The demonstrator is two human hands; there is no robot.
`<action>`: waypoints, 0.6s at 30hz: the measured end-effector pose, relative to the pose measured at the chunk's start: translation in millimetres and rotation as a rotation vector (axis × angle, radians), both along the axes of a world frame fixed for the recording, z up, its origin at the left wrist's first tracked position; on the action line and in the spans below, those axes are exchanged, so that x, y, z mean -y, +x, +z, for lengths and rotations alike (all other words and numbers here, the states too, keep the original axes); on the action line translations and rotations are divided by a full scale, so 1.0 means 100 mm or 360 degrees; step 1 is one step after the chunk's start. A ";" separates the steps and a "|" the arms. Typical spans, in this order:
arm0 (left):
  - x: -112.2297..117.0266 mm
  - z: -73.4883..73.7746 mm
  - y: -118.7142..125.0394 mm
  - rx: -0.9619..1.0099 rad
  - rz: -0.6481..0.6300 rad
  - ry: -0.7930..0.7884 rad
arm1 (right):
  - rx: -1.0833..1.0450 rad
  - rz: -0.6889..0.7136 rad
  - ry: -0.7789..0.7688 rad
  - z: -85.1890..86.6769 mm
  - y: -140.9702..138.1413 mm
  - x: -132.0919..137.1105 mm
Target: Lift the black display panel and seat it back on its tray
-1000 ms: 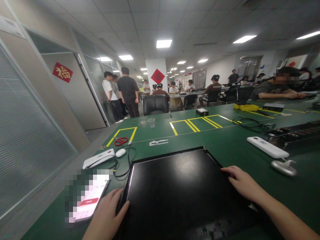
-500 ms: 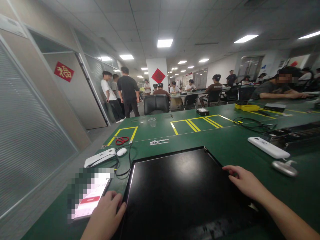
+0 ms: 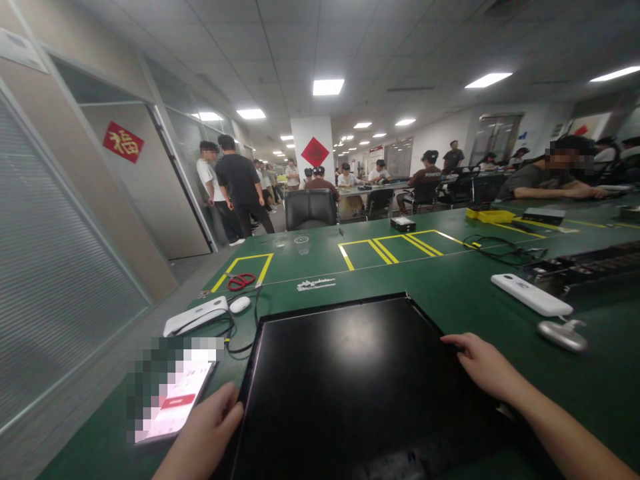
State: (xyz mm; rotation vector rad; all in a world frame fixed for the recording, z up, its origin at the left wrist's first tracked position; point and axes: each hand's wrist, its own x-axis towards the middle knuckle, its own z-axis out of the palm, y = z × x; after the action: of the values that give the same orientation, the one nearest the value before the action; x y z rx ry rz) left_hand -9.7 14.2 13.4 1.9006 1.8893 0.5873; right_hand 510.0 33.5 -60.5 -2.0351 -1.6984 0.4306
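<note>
A large black display panel [image 3: 345, 380] lies face up in front of me on the green table. Its thin dark frame surrounds a glossy screen that reflects a ceiling light. My left hand [image 3: 213, 423] has its fingers curled over the panel's left edge, thumb against the rim. On the opposite side, my right hand [image 3: 483, 363] grips the right edge, with some fingertips hidden below it. Close to my left hand lies a phone [image 3: 175, 400] with a lit, partly blurred screen.
Red-handled scissors [image 3: 241, 281], a white device with a cable [image 3: 197, 315] and a white mouse [image 3: 240, 305] sit at left. A clear cup [image 3: 302, 245] stands beyond. At right are a white power bank [image 3: 531, 295] and a silver mouse [image 3: 563, 335]. People sit and stand farther back.
My left hand's fingers have closed more tightly round the panel's left edge. The panel's near left side sits slightly farther left in view. In the background, a person in black has turned and leaned.
</note>
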 end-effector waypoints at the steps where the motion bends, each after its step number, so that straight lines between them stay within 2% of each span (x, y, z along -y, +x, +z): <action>1: 0.00 0.03 0.01 0.0085 0.0030 0.0031 | -0.0003 -0.0009 0.0001 0.00 0.01 0.00; 5: 0.02 0.05 0.09 0.0582 0.0186 0.0092 | -0.0022 -0.0043 0.0018 -0.01 0.03 -0.02; 9: 0.02 -0.11 0.17 0.1234 0.0502 0.0119 | -0.0043 -0.0066 0.0039 -0.03 0.05 -0.04; 11: 0.01 -0.20 0.20 0.1450 0.0628 0.0037 | -0.0050 -0.0080 0.0041 -0.04 0.05 -0.05; 15: -0.02 -0.30 0.19 0.1606 0.0786 -0.0105 | -0.0066 -0.0093 0.0045 -0.05 0.06 -0.05; 18: -0.04 -0.33 0.14 0.1605 0.0764 -0.0049 | -0.0073 -0.0098 0.0049 -0.06 0.06 -0.05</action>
State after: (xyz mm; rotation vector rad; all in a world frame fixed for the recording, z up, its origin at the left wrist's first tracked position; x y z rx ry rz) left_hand 4.5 17.9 -19.3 0.7873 1.5697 1.3287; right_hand 515.8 38.0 -66.5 -2.0339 -1.6016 0.4244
